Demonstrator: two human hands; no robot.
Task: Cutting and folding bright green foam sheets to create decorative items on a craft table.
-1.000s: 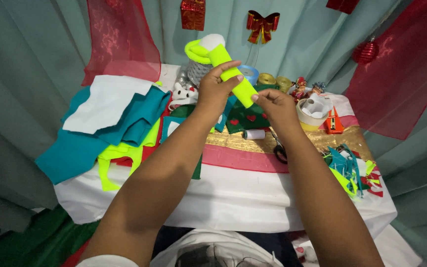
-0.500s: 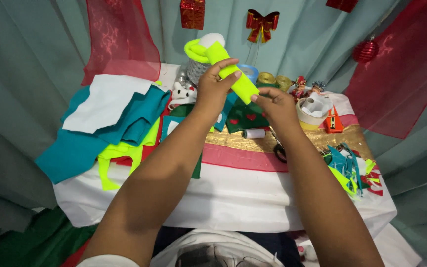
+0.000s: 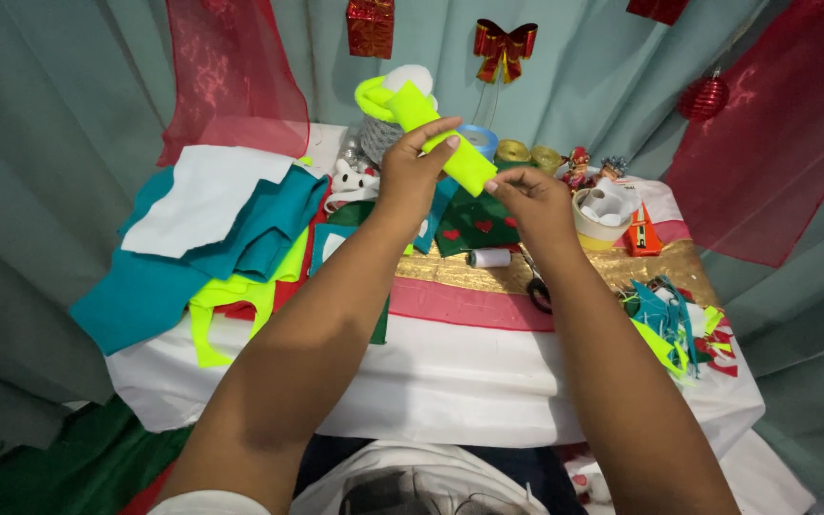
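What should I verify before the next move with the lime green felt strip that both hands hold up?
1. Left hand grips the lime green felt strip at its middle: ok.
2. Right hand pinches the strip's lower end: ok.
3. Strip's upper end is looped over, with a white pompom behind it; whether they are joined: cannot tell.
4. Black-handled scissors lie on the gold band, under the right wrist: ok.
5. White thread spool lies on the table beside the scissors: ok.
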